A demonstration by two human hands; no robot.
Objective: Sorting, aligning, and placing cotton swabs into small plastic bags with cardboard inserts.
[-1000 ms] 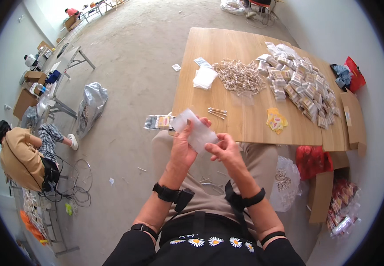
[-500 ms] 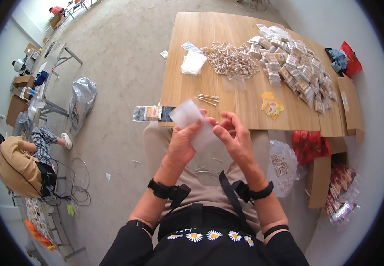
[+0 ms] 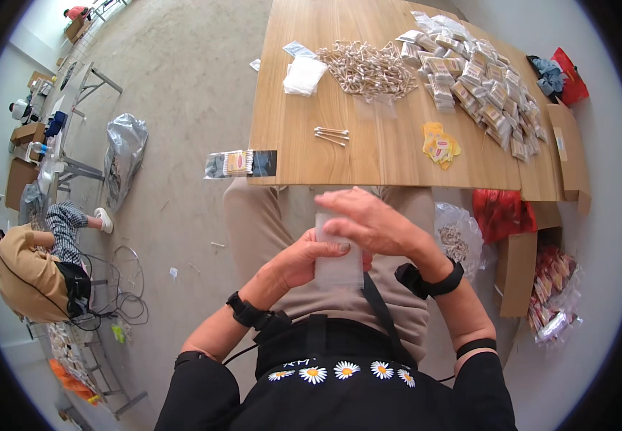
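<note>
My left hand point(image 3: 298, 260) grips a small stack of translucent plastic bags point(image 3: 338, 269) over my lap, thumb on top. Across the upper end of the bags lies my right hand point(image 3: 372, 224), its fingers stretched out and holding nothing that I can see. Beyond, on the wooden table point(image 3: 289, 158), several loose cotton swabs point(image 3: 331, 135) lie near the front edge. A filled swab packet point(image 3: 237, 164) sticks out over the table's left corner. Farther back are a heap of cotton swabs point(image 3: 368, 70) and a stack of clear bags point(image 3: 303, 76).
Yellow cards point(image 3: 439, 146) lie on the table, left of a big mound of filled packets point(image 3: 480, 86). An open carton point(image 3: 515, 276) and a bag of swabs point(image 3: 457, 237) are below on the right. At the left, a person point(image 3: 32, 269) sits near cables point(image 3: 127, 302).
Both hands have drawn back from the table edge toward my lap, bringing the bags along. My right hand has come over the bags with its fingers straightened. The view has shifted slightly.
</note>
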